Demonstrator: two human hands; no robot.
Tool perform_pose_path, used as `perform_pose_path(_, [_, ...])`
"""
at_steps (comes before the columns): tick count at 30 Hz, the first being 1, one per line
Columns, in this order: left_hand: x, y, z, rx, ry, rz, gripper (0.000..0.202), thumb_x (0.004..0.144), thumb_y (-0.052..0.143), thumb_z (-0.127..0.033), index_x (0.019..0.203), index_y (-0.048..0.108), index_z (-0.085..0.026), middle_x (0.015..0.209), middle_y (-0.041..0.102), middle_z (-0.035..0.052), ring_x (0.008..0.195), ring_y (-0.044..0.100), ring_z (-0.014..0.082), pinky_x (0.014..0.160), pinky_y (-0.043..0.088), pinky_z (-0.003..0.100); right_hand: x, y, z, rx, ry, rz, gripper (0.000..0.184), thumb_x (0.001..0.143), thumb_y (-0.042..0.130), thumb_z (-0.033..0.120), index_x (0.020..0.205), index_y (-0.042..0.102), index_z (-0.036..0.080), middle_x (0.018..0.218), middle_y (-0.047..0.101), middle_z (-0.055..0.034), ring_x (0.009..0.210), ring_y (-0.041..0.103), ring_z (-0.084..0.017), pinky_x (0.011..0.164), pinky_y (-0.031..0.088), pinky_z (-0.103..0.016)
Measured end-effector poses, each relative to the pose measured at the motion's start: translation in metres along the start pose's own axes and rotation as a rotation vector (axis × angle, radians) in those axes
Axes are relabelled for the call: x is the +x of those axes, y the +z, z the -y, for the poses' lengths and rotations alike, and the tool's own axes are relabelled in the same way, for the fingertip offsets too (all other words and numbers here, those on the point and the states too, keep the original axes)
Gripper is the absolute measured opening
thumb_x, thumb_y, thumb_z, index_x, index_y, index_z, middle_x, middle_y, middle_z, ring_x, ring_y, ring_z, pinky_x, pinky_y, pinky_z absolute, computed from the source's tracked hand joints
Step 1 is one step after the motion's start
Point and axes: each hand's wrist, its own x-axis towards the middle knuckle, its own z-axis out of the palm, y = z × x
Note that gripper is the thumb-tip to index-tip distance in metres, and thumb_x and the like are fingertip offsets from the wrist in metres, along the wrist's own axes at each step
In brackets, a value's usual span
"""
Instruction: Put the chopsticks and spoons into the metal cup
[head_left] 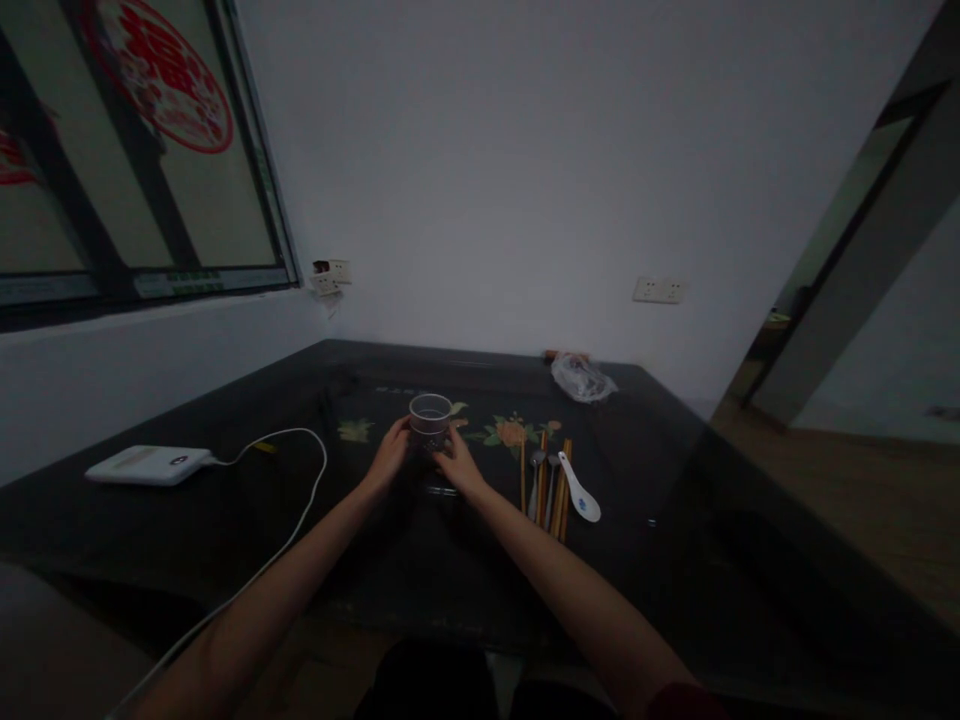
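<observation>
Between my hands is a round metal cup [430,412] with a bright rim and an open top, at the middle of the dark table. My left hand [393,446] grips its left side, and my right hand [459,462] is closed on its right side. The cup looks upright; my fingers hide part of its lower wall. To the right of my right hand lie several wooden chopsticks [565,490], two metal spoons [536,485] among them, and a white soup spoon [580,492] with a blue mark.
The black table [247,560] bears a flower print [511,432]. At left lies a white power bank [150,465] with a white cable [306,515] running toward me. A crumpled clear plastic bag [581,378] lies by the wall at the back right. Wall sockets [658,290] are behind.
</observation>
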Motion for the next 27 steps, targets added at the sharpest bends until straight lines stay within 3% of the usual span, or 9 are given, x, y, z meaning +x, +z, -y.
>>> perform_pose_path(4, [-0.014, 0.030, -0.007, 0.004, 0.070, 0.080, 0.041, 0.078, 0.047, -0.029, 0.116, 0.055, -0.017, 0.123, 0.059, 0.0106, 0.117, 0.052, 0.0250, 0.101, 0.038, 0.042, -0.024, -0.031, 0.000, 0.018, 0.111, -0.103, 0.078, 0.069, 0.055, 0.011, 0.142, 0.029, 0.023, 0.142, 0.040, -0.0116, 0.123, 0.046, -0.027, 0.096, 0.045, -0.046])
perform_pose_path(10, [-0.036, 0.080, -0.014, -0.066, 0.006, 0.204, 0.045, 0.078, 0.050, -0.024, 0.122, 0.049, -0.019, 0.126, 0.057, 0.0106, 0.117, 0.053, 0.0242, 0.099, 0.041, 0.043, -0.066, -0.087, 0.003, -0.059, -0.019, -0.134, 0.073, 0.068, 0.055, 0.013, 0.139, 0.038, 0.022, 0.141, 0.043, -0.0095, 0.125, 0.046, -0.024, 0.106, 0.035, -0.045])
perform_pose_path(14, [-0.046, 0.105, -0.014, -0.049, 0.007, 0.249, 0.054, 0.075, 0.052, -0.016, 0.128, 0.043, -0.019, 0.131, 0.053, 0.0107, 0.120, 0.050, 0.0232, 0.101, 0.041, 0.041, -0.082, -0.114, 0.009, -0.052, 0.015, -0.119, 0.069, 0.072, 0.053, 0.015, 0.139, 0.039, 0.024, 0.139, 0.047, -0.0085, 0.123, 0.050, -0.023, 0.103, 0.039, -0.044])
perform_pose_path(17, [-0.050, 0.109, -0.010, -0.015, 0.013, 0.258, 0.058, 0.073, 0.052, -0.012, 0.129, 0.042, -0.018, 0.134, 0.050, 0.0119, 0.124, 0.047, 0.0228, 0.104, 0.038, 0.041, -0.086, -0.122, 0.012, -0.060, 0.028, -0.120, 0.065, 0.073, 0.054, 0.015, 0.137, 0.042, 0.023, 0.134, 0.052, -0.0095, 0.121, 0.052, -0.023, 0.103, 0.039, -0.046])
perform_pose_path(21, [-0.053, 0.102, -0.007, 0.022, 0.055, 0.297, 0.060, 0.071, 0.055, -0.013, 0.130, 0.042, -0.016, 0.137, 0.047, 0.0136, 0.126, 0.045, 0.0237, 0.107, 0.035, 0.041, -0.087, -0.120, 0.017, -0.072, 0.019, -0.140, 0.061, 0.073, 0.054, 0.014, 0.134, 0.046, 0.019, 0.129, 0.057, -0.0110, 0.120, 0.053, -0.023, 0.102, 0.040, -0.044])
perform_pose_path(27, [-0.054, 0.095, -0.012, 0.006, 0.043, 0.320, 0.057, 0.073, 0.055, -0.015, 0.128, 0.044, -0.016, 0.136, 0.048, 0.0140, 0.124, 0.047, 0.0241, 0.106, 0.035, 0.042, -0.091, -0.118, 0.021, -0.061, 0.032, -0.126, 0.063, 0.073, 0.055, 0.015, 0.135, 0.045, 0.020, 0.132, 0.054, -0.0114, 0.122, 0.051, -0.022, 0.100, 0.042, -0.042])
